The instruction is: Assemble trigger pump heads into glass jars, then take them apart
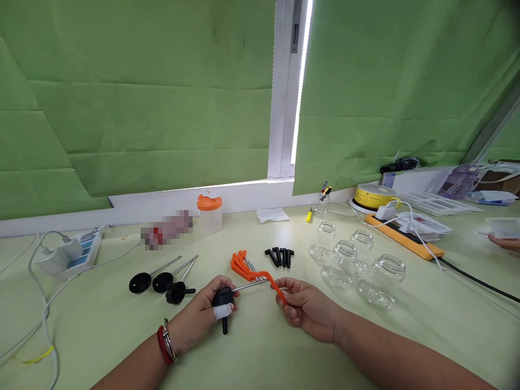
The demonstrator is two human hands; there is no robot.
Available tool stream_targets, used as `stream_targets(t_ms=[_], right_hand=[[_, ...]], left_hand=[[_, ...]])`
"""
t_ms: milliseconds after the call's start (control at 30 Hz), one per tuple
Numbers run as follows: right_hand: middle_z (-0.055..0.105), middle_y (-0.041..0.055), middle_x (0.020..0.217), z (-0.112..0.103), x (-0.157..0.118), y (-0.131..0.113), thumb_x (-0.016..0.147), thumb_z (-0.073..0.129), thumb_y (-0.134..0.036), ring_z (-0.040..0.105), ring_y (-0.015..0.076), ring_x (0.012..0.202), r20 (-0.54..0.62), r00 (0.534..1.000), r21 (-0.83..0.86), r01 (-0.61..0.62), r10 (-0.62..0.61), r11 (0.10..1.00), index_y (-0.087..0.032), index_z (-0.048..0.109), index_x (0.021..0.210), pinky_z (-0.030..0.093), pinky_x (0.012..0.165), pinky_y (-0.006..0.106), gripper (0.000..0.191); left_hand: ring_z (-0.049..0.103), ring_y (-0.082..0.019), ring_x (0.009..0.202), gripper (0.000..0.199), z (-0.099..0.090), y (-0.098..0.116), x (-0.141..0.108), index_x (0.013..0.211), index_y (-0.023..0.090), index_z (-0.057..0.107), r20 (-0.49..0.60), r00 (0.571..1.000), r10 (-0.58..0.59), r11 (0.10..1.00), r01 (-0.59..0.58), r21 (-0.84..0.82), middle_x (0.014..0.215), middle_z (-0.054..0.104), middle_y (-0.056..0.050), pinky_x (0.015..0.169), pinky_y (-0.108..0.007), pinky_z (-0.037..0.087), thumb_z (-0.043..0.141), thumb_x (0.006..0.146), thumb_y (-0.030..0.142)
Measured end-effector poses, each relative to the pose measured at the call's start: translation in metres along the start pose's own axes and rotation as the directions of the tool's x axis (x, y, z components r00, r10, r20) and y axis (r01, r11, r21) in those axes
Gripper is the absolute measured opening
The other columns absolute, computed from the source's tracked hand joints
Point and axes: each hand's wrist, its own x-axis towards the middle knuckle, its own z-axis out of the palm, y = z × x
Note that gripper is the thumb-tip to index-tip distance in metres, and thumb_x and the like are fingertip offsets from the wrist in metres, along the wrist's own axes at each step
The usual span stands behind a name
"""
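My left hand (207,309), with a white wrap on one finger, grips a round black knob (222,297) that has a short black handle pointing down and a thin metal rod (249,285) pointing right. In my right hand (306,303) is a bent orange piece (275,284), pinched near its lower end; its upper part lies by the rod's tip. Behind them sit several orange pieces (240,265) beside thin metal pins, and several short black handles (282,256). Left of my left hand lie three black knobs with rods (163,282).
Several clear glass jars (345,271) stand at the right. Farther back are an orange power strip (406,238), an orange-lidded cup (210,212) and a tissue (272,215). Cables and a white power strip (77,254) occupy the left. Another person's hand (504,242) shows at the right edge.
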Motion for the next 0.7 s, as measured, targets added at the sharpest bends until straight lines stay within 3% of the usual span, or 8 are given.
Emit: stream_targets(t_ms=[167,367,467,567,700], right_hand=[[0.053,-0.0048,0.065,-0.002,0.001,0.002,0.065,0.067,-0.019,0.034,0.0014,0.042,0.059,0.998,-0.025,-0.01,0.012,1.0,-0.02,0.052,0.093,0.02,0.047,0.019,0.032],[0.054,-0.0047,0.067,-0.001,-0.001,0.005,0.069,0.066,-0.023,0.035,0.0017,0.041,0.116,0.992,-0.11,-0.043,0.055,0.993,-0.021,0.052,0.096,0.02,0.045,0.02,0.031],[0.055,-0.0047,0.067,0.002,-0.003,0.005,0.069,0.066,-0.024,0.036,0.0022,0.041,0.13,0.989,-0.149,-0.055,0.074,0.987,-0.021,0.052,0.096,0.021,0.044,0.02,0.03],[0.056,-0.0044,0.068,0.002,-0.004,0.004,0.07,0.066,-0.024,0.038,0.0028,0.041,0.139,0.988,-0.172,-0.049,0.073,0.984,-0.021,0.053,0.096,0.023,0.043,0.02,0.03],[0.057,-0.0026,0.068,0.003,-0.004,0.003,0.073,0.062,-0.028,0.041,0.0041,0.042,0.178,0.983,-0.163,-0.023,0.052,0.986,-0.018,0.057,0.095,0.026,0.042,0.02,0.024]], left_hand=[[0.049,-0.011,0.071,0.027,0.003,-0.001,0.0,0.094,0.022,0.046,0.017,0.999,0.027,0.996,-0.026,-0.085,0.091,0.053,0.0,0.066,-0.026,0.043,0.065,0.075,0.025],[0.044,-0.011,0.069,0.037,0.012,0.007,-0.005,0.094,0.022,0.045,0.031,1.0,0.007,1.0,-0.006,-0.022,0.083,0.051,0.003,0.062,-0.023,0.038,0.069,0.068,0.031],[0.043,-0.011,0.07,0.032,0.017,0.011,-0.007,0.094,0.022,0.045,0.035,0.999,0.017,1.0,-0.017,0.006,0.081,0.05,0.003,0.063,-0.023,0.037,0.065,0.071,0.032],[0.043,-0.011,0.072,0.027,0.02,0.013,-0.008,0.096,0.022,0.046,-0.014,1.0,0.024,0.999,-0.024,0.03,0.084,0.051,0.001,0.066,-0.024,0.037,0.06,0.075,0.03],[0.047,-0.015,0.08,0.046,0.021,0.011,-0.006,0.107,0.022,0.045,-0.081,0.997,-0.015,1.0,0.017,0.024,0.09,0.052,-0.001,0.071,-0.028,0.04,0.068,0.067,0.027]])
